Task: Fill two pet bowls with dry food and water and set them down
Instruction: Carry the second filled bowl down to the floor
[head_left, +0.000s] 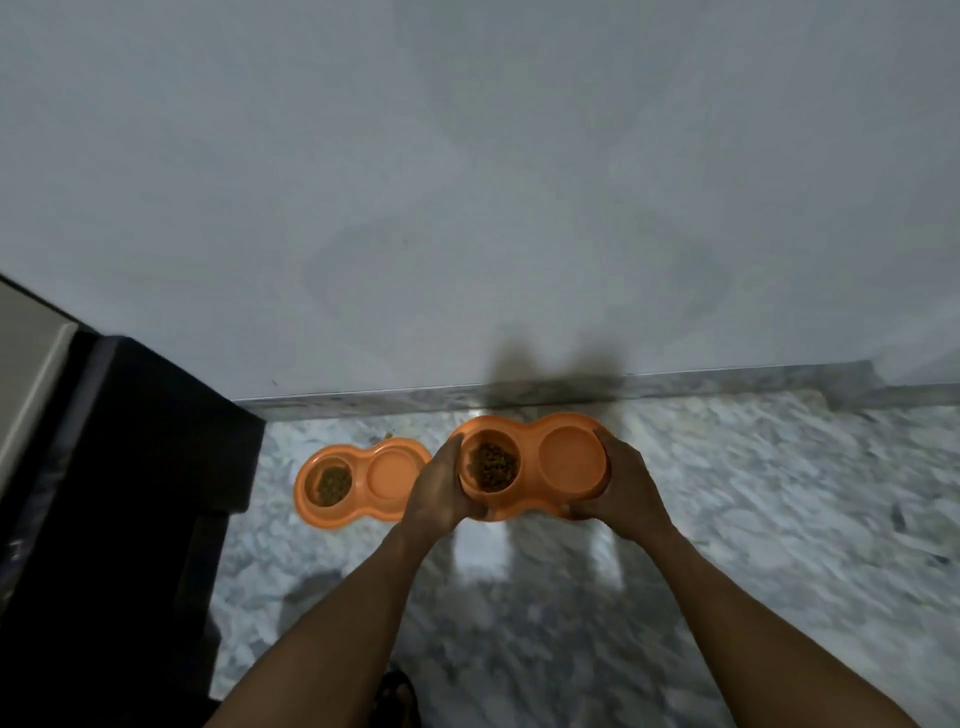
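Note:
I hold an orange double pet bowl (540, 493) level above the marble floor, near the wall. My left hand (441, 488) grips its left end and my right hand (626, 486) grips its right end. Its left cup holds brown dry food (492, 465); whether its right cup (571, 453) holds water I cannot tell. A second orange double bowl (358, 506) lies on the floor to the left, with dry food (332, 484) in its left cup.
A pale wall (467, 182) rises straight ahead with a marble skirting (727, 387) at its foot. A black cabinet (130, 493) stands at the left, close to the bowl on the floor. Grey marble floor (779, 519) stretches to the right.

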